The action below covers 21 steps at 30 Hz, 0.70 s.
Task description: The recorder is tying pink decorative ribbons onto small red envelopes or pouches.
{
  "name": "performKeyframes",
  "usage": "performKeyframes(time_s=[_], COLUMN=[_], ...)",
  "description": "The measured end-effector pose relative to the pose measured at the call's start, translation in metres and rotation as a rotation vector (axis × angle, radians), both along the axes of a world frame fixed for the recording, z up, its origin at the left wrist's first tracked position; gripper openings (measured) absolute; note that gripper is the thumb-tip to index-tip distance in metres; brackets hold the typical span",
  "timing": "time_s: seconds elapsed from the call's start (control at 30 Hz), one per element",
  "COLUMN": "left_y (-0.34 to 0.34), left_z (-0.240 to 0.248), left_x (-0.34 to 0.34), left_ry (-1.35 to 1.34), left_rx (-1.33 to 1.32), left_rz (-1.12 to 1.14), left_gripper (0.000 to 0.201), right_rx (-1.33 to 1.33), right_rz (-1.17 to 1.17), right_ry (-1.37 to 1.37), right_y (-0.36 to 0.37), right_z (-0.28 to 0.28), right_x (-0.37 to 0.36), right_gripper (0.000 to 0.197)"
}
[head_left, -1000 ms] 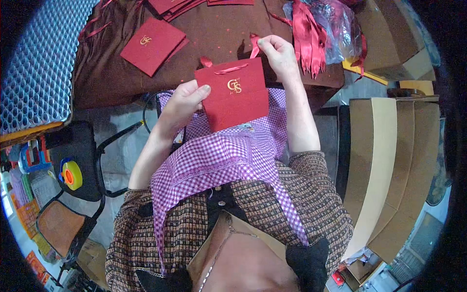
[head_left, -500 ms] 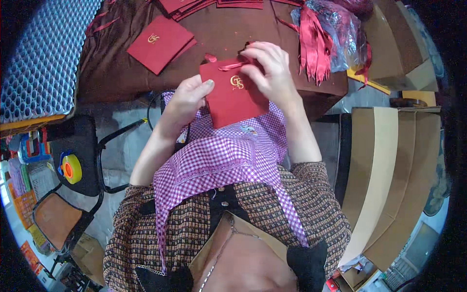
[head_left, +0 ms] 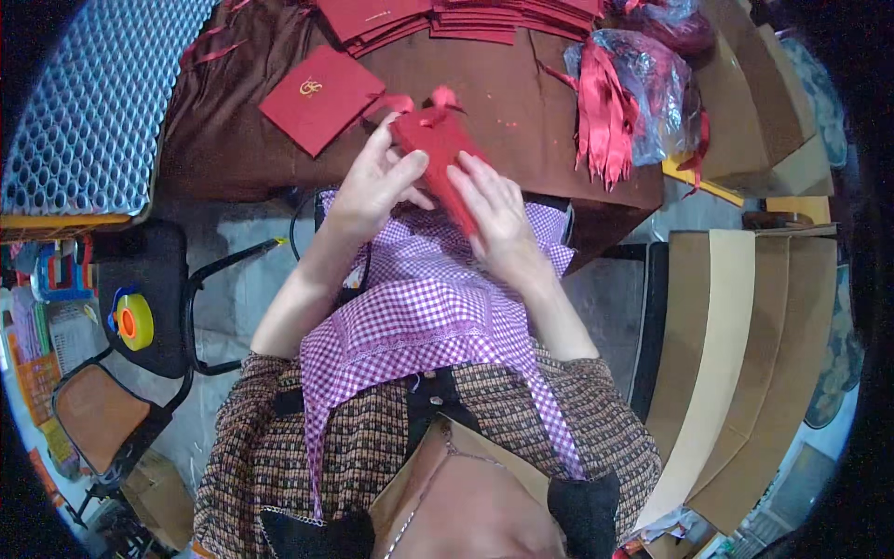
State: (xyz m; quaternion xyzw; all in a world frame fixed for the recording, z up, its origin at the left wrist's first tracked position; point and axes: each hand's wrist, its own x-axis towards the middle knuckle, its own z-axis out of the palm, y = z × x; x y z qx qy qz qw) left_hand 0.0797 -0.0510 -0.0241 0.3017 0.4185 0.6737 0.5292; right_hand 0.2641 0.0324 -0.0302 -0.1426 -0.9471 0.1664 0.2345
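Observation:
Above my lap, close to the table's near edge, I hold a small red paper gift bag (head_left: 440, 144) turned with a narrow side toward me. Red ribbon (head_left: 444, 99) stands up at its top end. My left hand (head_left: 377, 182) grips its left side, thumb on the near face and the index finger by the top. Against the right side press the fingers of my right hand (head_left: 498, 210); its thumb is low on the bag. A flat red bag (head_left: 312, 112) with a gold emblem lies on the brown-covered table (head_left: 223, 140), beyond my left hand.
Stacks of flat red bags (head_left: 475, 26) lie along the far side. At the right, red ribbons (head_left: 605, 116) hang beside a clear plastic bag (head_left: 663, 88). A patterned blue-white sheet (head_left: 93, 102) is at left. Cardboard boxes (head_left: 773, 326) stand right; a chair (head_left: 140, 279) holds a tape roll (head_left: 136, 321).
The red bag has turned from its emblem face to its narrow side and tilted. My right hand has moved from the ribbon at the top down to the bag's right side.

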Motion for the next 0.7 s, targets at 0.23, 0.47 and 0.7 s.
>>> performKeyframes(time_s=[0.23,0.47,0.7], left_y=[0.01,0.019,0.029], left_z=[-0.015,-0.013,-0.019], left_x=[-0.028,-0.024,-0.042], left_ry=[1.135,1.392,0.593], left_rx=[-0.027,-0.049,-0.313], left_rz=[0.412,0.465,0.144], left_gripper=[0.027,0.02,0.019], right_rx=[-0.95,-1.172,0.19], right_rz=[-0.13,-0.25,-0.375], right_ry=[0.399,0.469,0.123], right_y=[-0.002,0.02,0.117], right_z=[0.001,-0.022,-0.018], right_x=[-0.001,-0.002,0.056], right_gripper=[0.034,0.034,0.024])
